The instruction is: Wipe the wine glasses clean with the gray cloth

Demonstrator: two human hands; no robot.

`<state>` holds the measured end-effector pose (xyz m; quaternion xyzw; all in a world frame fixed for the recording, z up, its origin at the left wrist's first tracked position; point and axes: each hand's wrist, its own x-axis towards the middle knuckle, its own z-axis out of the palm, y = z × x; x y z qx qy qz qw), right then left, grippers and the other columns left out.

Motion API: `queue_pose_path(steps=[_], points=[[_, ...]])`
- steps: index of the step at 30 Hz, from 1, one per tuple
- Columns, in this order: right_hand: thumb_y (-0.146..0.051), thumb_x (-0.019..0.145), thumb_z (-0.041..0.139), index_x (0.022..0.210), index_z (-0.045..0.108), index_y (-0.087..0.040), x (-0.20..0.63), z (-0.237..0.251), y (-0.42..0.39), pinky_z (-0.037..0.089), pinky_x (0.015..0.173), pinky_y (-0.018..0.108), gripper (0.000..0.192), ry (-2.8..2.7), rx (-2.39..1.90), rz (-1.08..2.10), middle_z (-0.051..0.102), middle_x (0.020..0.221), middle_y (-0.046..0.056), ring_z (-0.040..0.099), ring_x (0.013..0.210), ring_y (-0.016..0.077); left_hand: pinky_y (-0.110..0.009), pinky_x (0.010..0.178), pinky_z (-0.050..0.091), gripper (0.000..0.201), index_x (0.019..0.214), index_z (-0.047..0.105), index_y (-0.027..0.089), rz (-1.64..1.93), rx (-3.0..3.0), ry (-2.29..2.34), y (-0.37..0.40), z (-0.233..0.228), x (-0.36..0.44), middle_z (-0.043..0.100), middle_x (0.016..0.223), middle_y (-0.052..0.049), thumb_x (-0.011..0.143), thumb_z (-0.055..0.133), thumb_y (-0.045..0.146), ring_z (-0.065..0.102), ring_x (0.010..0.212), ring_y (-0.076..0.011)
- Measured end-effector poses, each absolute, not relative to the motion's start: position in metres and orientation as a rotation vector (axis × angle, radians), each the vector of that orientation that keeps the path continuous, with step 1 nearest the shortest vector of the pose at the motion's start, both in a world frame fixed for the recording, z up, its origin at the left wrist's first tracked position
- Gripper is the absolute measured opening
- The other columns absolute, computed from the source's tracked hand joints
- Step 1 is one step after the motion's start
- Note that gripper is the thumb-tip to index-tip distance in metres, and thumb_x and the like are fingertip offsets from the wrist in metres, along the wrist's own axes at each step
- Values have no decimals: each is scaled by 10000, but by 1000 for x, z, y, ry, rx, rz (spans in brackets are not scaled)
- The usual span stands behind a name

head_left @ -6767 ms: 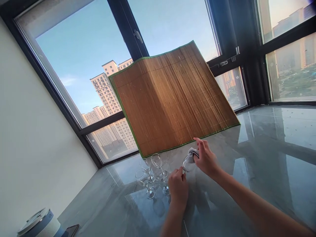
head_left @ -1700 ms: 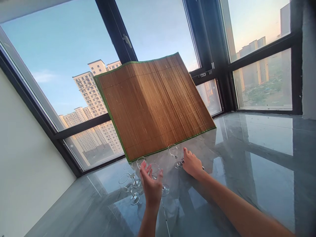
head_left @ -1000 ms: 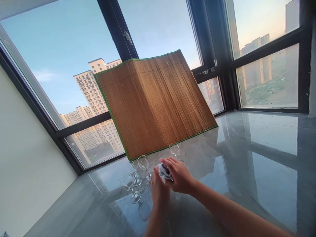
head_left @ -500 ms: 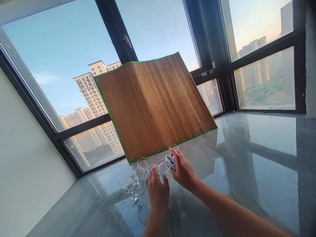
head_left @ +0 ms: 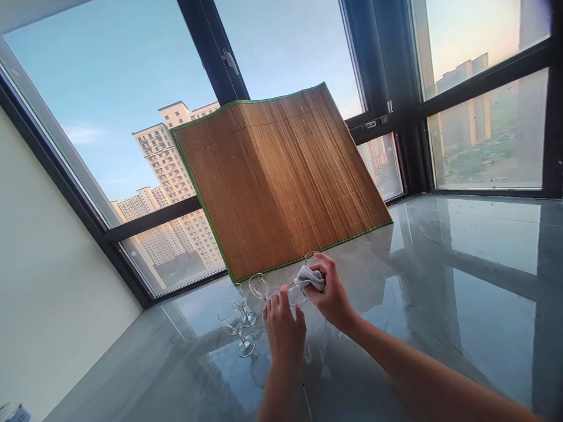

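My left hand (head_left: 285, 325) is closed around a clear wine glass (head_left: 298, 295), whose bowl shows between my two hands; its stem is hidden by my fingers. A crumpled white cloth (head_left: 309, 278) is gripped in my right hand (head_left: 333, 298), over the far side of that glass. Left of my left hand, stemmed wine glasses stand on the surface: a near one (head_left: 227, 312), one close behind it (head_left: 247, 318), and another (head_left: 258, 285) by the mat. One more glass rim (head_left: 312, 256) shows just behind my right hand, most of it covered.
A brown bamboo mat (head_left: 281, 181) with green edging leans against the dark window frame (head_left: 211, 47) behind the glasses. The glossy grey surface (head_left: 422, 340) reflects the windows. A white wall (head_left: 44, 264) rises at the left.
The cloth in my right hand has shifted slightly right and up, with more of it showing. My left hand keeps its hold on the glass. The whole view has moved a little.
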<state>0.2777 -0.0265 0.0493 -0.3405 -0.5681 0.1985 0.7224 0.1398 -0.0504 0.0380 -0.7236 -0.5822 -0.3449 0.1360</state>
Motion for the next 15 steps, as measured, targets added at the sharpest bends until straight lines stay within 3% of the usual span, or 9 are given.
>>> queue_pose_path(steps=[6, 9, 15], points=[[-307, 875, 529, 1307, 362, -230, 281, 47, -27, 506, 689, 323, 470, -1343, -834, 613, 611, 833, -16, 588, 683, 159, -424, 975, 388, 449, 1281, 500, 199, -1011, -2087, -1742, -49, 35, 140, 634, 1078, -82, 836, 526, 141, 573, 1069, -258], [-381, 952, 375, 1350, 389, -230, 284, 46, -31, 501, 775, 381, 425, -1377, -853, 611, 626, 847, 13, 616, 772, 197, -427, 974, 383, 447, 1281, 501, 199, -1007, -2079, -1762, -48, 34, 140, 632, 1086, -85, 838, 526, 140, 567, 1080, -265], [-434, 957, 334, 1398, 417, -250, 286, 47, -34, 495, 869, 428, 484, -1479, -818, 694, 668, 936, 36, 630, 911, 231, -427, 967, 381, 447, 1284, 497, 201, -1018, -2064, -1777, -48, 34, 139, 629, 1097, -81, 841, 526, 143, 560, 1074, -265]])
